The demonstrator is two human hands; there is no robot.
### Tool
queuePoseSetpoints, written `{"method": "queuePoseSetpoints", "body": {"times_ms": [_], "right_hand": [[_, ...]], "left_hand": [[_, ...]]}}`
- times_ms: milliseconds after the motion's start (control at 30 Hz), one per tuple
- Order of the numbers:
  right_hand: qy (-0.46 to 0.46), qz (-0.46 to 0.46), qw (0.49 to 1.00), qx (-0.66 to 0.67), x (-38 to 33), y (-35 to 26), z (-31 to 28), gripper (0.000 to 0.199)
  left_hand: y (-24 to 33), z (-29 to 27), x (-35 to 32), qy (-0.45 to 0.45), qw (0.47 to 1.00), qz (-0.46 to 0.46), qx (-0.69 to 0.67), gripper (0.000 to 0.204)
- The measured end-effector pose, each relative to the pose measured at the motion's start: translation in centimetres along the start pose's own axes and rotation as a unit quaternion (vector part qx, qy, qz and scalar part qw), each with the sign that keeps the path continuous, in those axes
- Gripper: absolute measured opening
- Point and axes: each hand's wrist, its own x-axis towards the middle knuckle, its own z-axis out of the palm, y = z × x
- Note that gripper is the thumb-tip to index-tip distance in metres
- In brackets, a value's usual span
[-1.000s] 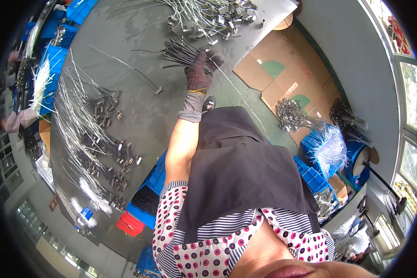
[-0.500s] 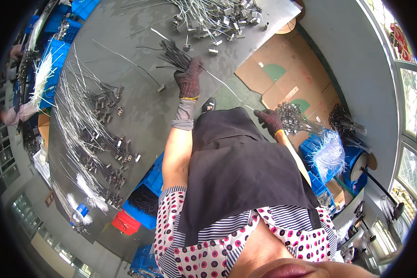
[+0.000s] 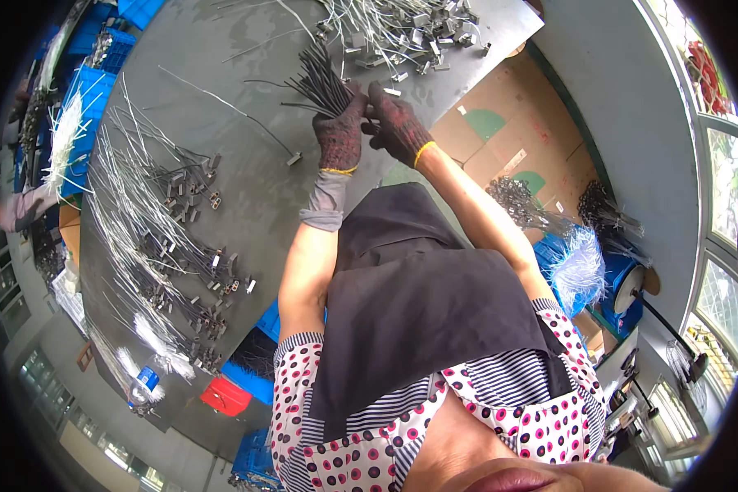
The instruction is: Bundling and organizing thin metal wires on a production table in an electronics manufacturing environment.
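Note:
My left hand (image 3: 339,138), in a dark reddish knit glove, is closed around a bundle of thin black tubes (image 3: 320,84) over the grey table. Their loose ends fan out up and to the left. A pale wire (image 3: 298,18) runs from near the top of the bundle toward the far edge of the view. Right beside it, my right hand (image 3: 399,127), gloved the same way, has its fingers bent in toward the left hand. Whatever lies between its fingertips is too small to make out. A single wire with a metal connector (image 3: 294,158) lies left of my left hand.
The grey table (image 3: 246,184) carries a pile of wires with metal connectors (image 3: 422,37) at the far side and another wire pile (image 3: 152,221) at left. Blue crates (image 3: 90,94) stand beyond the left edge. Cardboard (image 3: 500,123) covers the floor at right, with wire bundles (image 3: 517,201).
My right hand has come up from the lower right to my left hand. The pale wire that stretched between the hands no longer shows there; more wire extends beyond the bundle.

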Motion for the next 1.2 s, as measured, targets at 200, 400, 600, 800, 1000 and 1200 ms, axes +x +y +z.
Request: {"method": "queuePoseSetpoints", "body": {"times_ms": [200,400,600,800,1000,1200], "right_hand": [[-0.007,-0.209,0.932,-0.295,2.3,-0.7,0.9,0.055],[0.090,-0.258,0.911,-0.310,4.8,-1.0,1.8,0.061],[0.327,-0.168,0.687,-0.627,8.5,-0.8,-2.1,0.040],[0.268,-0.139,0.788,-0.537,10.4,-0.6,-4.7,0.030],[0.274,-0.318,0.835,-0.357,7.6,1.0,-6.6,0.023],[0.295,-0.386,0.789,-0.377,3.0,0.9,-7.2,0.026]], "left_hand": [[-0.1,-2.6,1.8,-0.001,0.998,-0.031,0.059,0.012],[-4.2,-5.4,4.1,0.013,0.992,0.030,0.125,0.027],[-5.5,-9.7,6.8,0.145,0.917,0.103,0.358,0.047],[-3.8,-9.3,3.7,0.016,0.997,-0.051,0.054,0.021],[-5.4,-5.7,0.4,-0.021,0.992,-0.104,-0.068,0.025],[-7.8,-2.9,-1.0,-0.127,0.975,-0.131,-0.129,0.028]]}}
